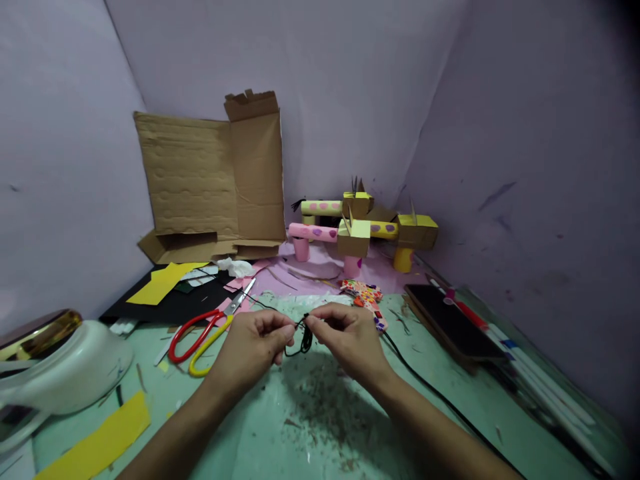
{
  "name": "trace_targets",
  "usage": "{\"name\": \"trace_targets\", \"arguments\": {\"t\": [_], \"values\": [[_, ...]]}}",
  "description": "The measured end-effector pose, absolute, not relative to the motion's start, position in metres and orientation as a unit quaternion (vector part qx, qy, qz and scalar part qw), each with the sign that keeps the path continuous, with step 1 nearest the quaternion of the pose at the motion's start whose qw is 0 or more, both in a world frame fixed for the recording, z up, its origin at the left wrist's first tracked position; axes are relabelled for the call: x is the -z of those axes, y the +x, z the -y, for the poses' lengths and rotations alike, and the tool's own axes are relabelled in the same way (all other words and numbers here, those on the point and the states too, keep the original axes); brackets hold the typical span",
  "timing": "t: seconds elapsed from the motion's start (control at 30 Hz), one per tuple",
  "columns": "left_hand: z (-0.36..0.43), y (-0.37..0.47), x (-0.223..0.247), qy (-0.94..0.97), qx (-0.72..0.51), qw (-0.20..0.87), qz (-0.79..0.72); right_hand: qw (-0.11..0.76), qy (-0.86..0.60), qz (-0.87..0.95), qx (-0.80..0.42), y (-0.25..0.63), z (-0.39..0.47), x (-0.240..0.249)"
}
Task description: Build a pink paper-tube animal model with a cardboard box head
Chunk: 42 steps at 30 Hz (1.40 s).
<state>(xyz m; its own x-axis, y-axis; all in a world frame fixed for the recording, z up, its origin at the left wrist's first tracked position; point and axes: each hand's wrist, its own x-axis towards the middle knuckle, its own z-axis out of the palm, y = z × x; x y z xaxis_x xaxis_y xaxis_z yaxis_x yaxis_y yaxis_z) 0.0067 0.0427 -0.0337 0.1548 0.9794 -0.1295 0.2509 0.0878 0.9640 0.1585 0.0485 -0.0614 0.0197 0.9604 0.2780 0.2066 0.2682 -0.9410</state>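
A small looped bundle of black cord [307, 339] hangs between my two hands above the green tabletop. My left hand [260, 339] pinches the cord on its left side, thumb against the fingers. On the other side, my right hand [345, 333] grips the top of the bundle between thumb and forefinger. A thin dark strand trails from near my left hand toward the scissors [210, 330], which have one red and one yellow handle and lie left of that hand with the blades apart.
Cardboard animal figures [354, 239] stand at the back, beside an opened cardboard box [215, 180]. Yellow paper [100, 437] and a white rounded object [80, 367] lie left. A dark flat device [453, 320] and pens [530, 373] lie right. A black cable [435, 390] crosses the right side.
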Motion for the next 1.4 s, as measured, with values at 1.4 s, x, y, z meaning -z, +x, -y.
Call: {"name": "trace_targets", "arguments": {"t": [1.4], "values": [[-0.044,-0.001,0.033,0.688,-0.397,0.411,-0.448,0.409,-0.323,0.474,-0.71,0.16,-0.054,0.073]]}}
